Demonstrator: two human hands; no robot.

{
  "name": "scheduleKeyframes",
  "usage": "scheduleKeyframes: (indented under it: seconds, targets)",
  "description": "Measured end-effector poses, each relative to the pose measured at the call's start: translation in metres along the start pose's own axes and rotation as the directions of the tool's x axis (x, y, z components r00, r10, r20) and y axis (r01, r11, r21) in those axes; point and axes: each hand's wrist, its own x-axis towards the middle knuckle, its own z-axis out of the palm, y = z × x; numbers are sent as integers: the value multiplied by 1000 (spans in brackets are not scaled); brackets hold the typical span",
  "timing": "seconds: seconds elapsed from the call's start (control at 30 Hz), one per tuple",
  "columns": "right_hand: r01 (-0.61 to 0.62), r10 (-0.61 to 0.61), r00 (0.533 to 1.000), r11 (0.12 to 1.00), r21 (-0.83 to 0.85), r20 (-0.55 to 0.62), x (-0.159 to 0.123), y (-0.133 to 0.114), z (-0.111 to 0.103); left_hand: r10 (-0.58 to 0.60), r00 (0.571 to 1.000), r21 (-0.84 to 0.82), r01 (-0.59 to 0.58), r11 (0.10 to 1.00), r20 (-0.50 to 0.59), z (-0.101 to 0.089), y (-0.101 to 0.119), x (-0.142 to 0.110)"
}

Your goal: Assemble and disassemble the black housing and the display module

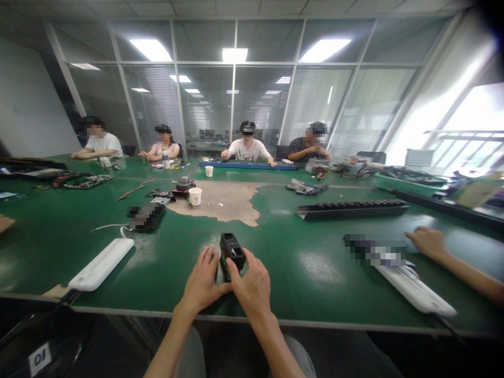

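A black box-shaped device [232, 250] with openings in its top stands on the green table [157, 281] in front of me; its exact kind I cannot make out. My right hand [254, 283] grips it from the right side, thumb on the near face and fingers behind. To its left, my left hand [201, 281] is open, with fingers stretched out along the device and the thumb pointing toward its base. Whether the left fingertips touch it I cannot tell.
White power strips [103, 264] lie left and right. Beyond are a paper cup [195, 196], a brown patch [232, 202], gloves [305, 187] and a long black-topped metal rail [354, 209]. Another person's hand [427, 240] rests at right. Several people sit across the table.
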Motion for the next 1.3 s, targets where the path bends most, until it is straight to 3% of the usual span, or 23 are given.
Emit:
scheduleKeyframes:
  seconds: [0.53, 0.8, 1.3]
  targets:
    - [76, -73, 997, 990, -120, 25, -9, -6, 5, 26, 998, -34, -28, 999, -54, 7, -5, 0]
    - [3, 13, 997, 981, -193, 80, -16, 4, 6, 37, 998, -18, -38, 999, -49, 4, -2, -1]
    - [-5, 23, 993, 988, -151, 117, -20, 14, 15, 37, 999, 6, -37, 999, -20, 3, -1, 0]
